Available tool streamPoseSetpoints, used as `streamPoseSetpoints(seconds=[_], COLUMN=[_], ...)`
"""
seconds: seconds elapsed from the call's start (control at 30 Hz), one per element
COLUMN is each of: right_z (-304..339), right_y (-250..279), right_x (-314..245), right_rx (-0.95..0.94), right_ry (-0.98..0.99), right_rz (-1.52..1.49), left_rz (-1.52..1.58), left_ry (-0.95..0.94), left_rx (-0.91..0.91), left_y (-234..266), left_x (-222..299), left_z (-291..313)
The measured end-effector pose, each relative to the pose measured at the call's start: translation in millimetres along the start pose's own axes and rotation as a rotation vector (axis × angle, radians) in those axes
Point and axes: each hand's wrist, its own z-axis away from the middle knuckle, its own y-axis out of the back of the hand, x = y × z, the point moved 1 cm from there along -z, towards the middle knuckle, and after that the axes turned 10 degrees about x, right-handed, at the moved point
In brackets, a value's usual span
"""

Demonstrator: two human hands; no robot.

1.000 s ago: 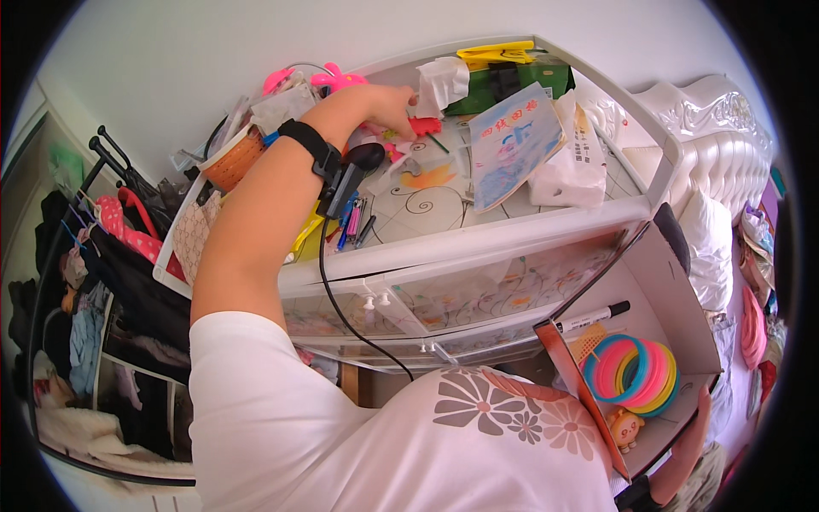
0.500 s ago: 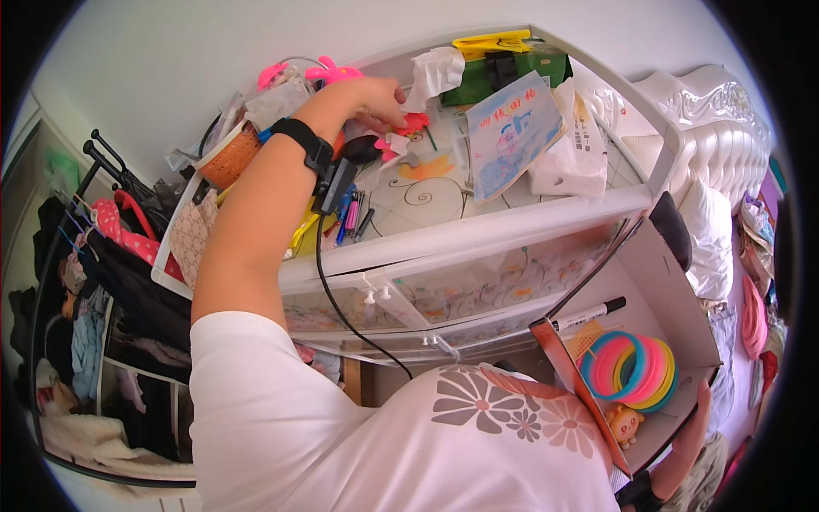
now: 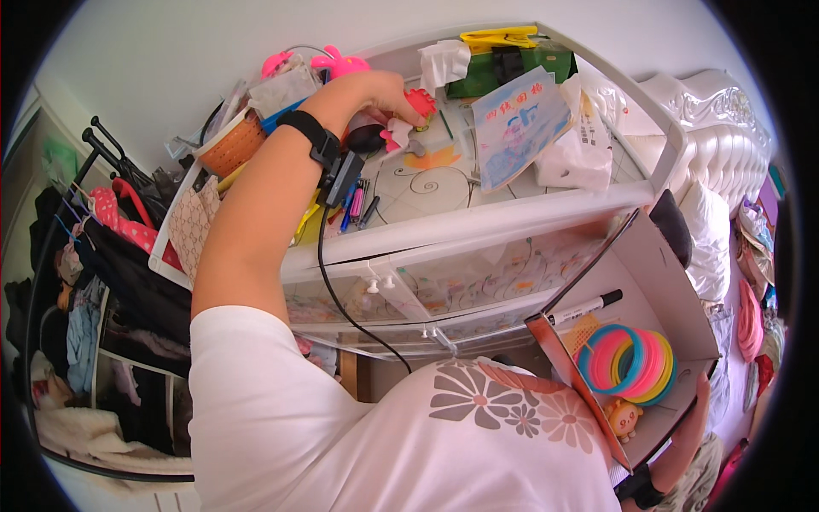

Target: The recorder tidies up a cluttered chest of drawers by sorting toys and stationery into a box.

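My left hand (image 3: 388, 96) reaches over the cabinet top (image 3: 426, 186), fingers closed round a small red toy piece with a scalloped edge (image 3: 421, 101). Right beside it lie a pink-and-grey piece (image 3: 395, 135) and a black rounded object (image 3: 367, 138). At my lower right, my right hand (image 3: 693, 418) grips the outer side of an open cardboard box (image 3: 657, 273), holding it against my body. Inside are blue, pink and yellow plastic rings (image 3: 623, 363), a black-capped marker (image 3: 589, 305) and a small orange animal figure (image 3: 624, 420).
An orange basket (image 3: 230, 147) full of odds and ends stands at the cabinet's left. Pens (image 3: 354, 207) lie near its front edge. A picture booklet (image 3: 520, 128), a tissue pack (image 3: 580, 158) and a green box (image 3: 512, 72) sit to the right. A black cable (image 3: 333, 290) hangs from my left wrist.
My left hand has closed on the red piece and lifted it slightly off the cabinet top. The box and my right hand have stayed nearly in place.
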Motion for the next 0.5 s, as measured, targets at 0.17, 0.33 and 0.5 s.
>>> streamPoseSetpoints(seconds=[0.17, 0.33, 0.5], right_z=[2.1, -3.1, -1.4], right_y=[8.2, 15.7, 1.0], right_x=[2.5, 2.1, -5.2], right_rx=[-0.036, -0.043, -0.063], right_ry=[-0.013, 0.031, 0.019], right_rz=[-0.044, -0.004, 0.001], left_rz=[-0.198, -0.010, 0.374], left_ry=[-0.167, -0.496, -0.982], left_rx=[0.178, 0.403, 0.240], left_y=[13.4, 44.3, 3.0], left_x=[30.3, 56.8, 147.0], left_z=[25.3, 75.8, 171.6])
